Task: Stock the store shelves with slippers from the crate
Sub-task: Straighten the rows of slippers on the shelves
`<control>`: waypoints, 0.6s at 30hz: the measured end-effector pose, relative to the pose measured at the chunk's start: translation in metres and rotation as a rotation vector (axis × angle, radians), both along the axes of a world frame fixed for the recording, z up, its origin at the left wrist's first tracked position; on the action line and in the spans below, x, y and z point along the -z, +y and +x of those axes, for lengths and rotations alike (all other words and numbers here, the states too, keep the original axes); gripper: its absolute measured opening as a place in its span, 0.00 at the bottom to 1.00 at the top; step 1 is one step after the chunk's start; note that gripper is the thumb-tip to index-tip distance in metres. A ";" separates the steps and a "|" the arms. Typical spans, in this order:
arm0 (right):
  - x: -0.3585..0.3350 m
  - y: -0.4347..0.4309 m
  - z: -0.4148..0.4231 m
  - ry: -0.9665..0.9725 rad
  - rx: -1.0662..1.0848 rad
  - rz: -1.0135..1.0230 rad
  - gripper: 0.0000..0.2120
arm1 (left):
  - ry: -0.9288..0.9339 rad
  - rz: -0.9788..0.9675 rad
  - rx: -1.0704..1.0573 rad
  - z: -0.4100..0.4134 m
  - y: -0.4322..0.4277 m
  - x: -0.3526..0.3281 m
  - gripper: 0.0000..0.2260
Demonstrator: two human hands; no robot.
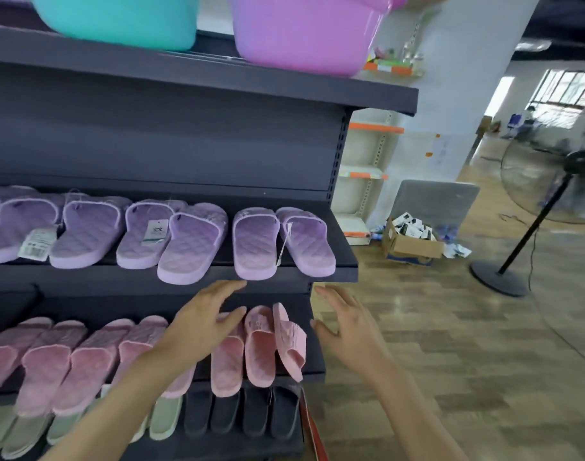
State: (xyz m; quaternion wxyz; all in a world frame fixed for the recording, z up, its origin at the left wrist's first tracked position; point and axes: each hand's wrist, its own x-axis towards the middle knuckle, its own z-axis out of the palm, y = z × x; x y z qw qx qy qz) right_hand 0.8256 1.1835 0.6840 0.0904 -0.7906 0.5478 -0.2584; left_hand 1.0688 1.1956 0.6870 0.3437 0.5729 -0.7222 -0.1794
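Purple slippers line the middle shelf of a dark rack. Pink slippers fill the shelf below; the rightmost pink slipper stands tilted on its edge at the shelf's right end. My left hand hovers open over the pink row, fingers spread, holding nothing. My right hand is open too, just right of the tilted slipper and apart from it. Green slippers and black slippers sit on the lowest shelf. No crate is in view.
A teal basin and a pink basin sit on the top shelf. On the wooden floor to the right are a cardboard box of packets and a standing fan. A red-edged object leans by the rack's lower corner.
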 end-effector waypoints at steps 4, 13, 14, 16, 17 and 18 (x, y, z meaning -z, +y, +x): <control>-0.014 -0.009 -0.005 0.000 -0.064 -0.033 0.25 | 0.021 -0.025 -0.019 -0.010 -0.006 -0.013 0.18; -0.027 -0.053 -0.006 0.012 -0.086 -0.046 0.24 | 0.009 -0.047 -0.025 -0.024 -0.042 -0.029 0.18; -0.027 -0.060 -0.006 0.009 -0.082 -0.049 0.23 | 0.002 -0.047 -0.018 -0.026 -0.048 -0.030 0.17; -0.029 -0.074 -0.004 0.006 -0.074 -0.043 0.22 | 0.004 -0.036 -0.002 -0.028 -0.061 -0.031 0.16; -0.029 -0.082 -0.004 0.009 -0.071 -0.035 0.23 | 0.012 -0.030 0.007 -0.028 -0.069 -0.030 0.18; -0.030 -0.090 -0.003 0.017 -0.070 -0.026 0.23 | 0.025 -0.016 0.014 -0.029 -0.076 -0.030 0.19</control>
